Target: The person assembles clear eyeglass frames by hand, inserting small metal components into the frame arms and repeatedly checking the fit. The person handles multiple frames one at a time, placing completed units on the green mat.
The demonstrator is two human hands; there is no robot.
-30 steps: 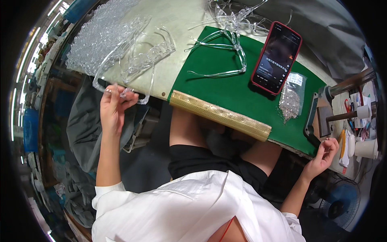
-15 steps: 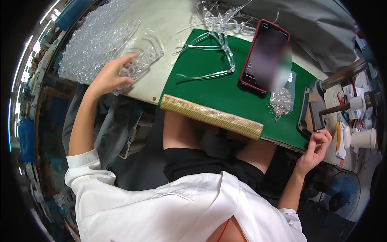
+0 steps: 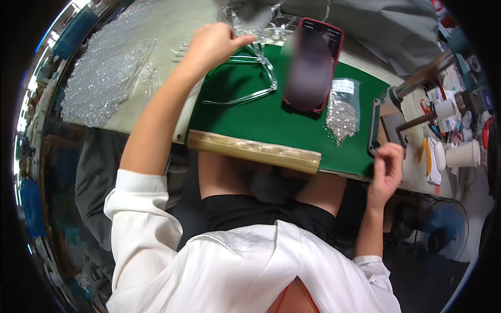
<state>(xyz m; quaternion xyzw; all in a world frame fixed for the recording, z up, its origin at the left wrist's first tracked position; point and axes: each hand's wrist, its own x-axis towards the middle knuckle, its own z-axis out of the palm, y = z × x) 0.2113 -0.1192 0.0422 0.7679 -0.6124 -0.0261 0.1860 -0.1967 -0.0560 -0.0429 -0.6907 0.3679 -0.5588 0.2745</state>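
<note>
A pale desk is carrying a flat green felt mat, edged at its near side by a worn wooden strip. On the mat's far left, the left hand is closing its fingers around a clear plastic spectacle frame lying there. Left of the mat, glittering clear plastic parts are heaping up. A red-cased phone and a small clear bag of silvery bits are resting on the mat's right half. Beyond the mat's right edge, the right hand is curling loosely shut below a grey metal press; whether it holds anything cannot be told.
</note>
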